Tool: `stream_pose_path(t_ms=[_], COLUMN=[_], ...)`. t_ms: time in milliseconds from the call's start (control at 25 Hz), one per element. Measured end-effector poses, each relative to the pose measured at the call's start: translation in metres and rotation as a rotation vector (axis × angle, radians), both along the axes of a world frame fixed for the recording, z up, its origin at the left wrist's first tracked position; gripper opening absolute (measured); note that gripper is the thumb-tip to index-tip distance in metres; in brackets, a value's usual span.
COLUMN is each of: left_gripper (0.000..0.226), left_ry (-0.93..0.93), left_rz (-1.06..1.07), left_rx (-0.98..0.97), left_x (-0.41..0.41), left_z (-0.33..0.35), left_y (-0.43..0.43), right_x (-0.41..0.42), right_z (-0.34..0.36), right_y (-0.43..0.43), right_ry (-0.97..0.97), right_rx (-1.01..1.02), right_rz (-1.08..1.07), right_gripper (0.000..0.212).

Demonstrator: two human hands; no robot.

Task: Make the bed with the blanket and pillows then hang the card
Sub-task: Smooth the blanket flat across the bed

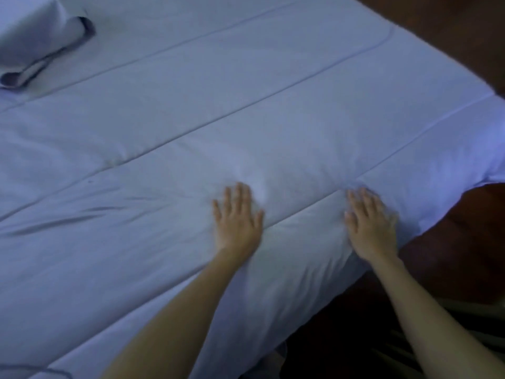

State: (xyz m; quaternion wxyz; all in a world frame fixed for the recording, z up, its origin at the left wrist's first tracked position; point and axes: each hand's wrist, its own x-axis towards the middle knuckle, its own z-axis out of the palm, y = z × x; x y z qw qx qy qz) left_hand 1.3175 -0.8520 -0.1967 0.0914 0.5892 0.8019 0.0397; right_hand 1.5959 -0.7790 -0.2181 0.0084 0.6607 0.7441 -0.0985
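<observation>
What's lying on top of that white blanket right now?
Both hands press flat on the blanket near its edge: left hand, right hand. A folded white cloth lies on it at the far left. Whatever is beneath the blanket is covered.

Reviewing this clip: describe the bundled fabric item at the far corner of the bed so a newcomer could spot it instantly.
Start with the white blanket that fills most of the view. Follow its stitched lines away from the hands to the top left corner, where a pillow lies. It is the only raised, bunched shape there, with a dark-edged opening, while everything around it lies flat.
</observation>
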Motion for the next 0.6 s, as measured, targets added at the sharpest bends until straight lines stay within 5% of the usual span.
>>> stream_pose_path(t_ms=[120,200,400,600], left_gripper=[0.061,0.058,0.073,0.083], left_ry=[0.092,0.157,0.049,-0.033], left_rz=[-0.742,-0.894,0.096,0.552], left_rx=[-0.049,-0.029,-0.120,-0.279], left_x=[0.020,-0.017,-0.148,-0.243], left_z=[0.001,0.000,0.000,0.014], left_y=[-0.002,0.003,-0.005,0.014], right_x=[0.036,0.020,-0.116,-0.243], right_z=[0.021,0.048,0.079,0.047], right_y=[0.039,0.068,0.063,-0.025], right_ry=[0.007,0.029,0.310,0.329], right_rx=[-0.162,-0.162,0.003,-0.207], right_rz=[-0.331,-0.413,0.026,0.771], right_gripper=[0.054,0.050,0.049,0.058])
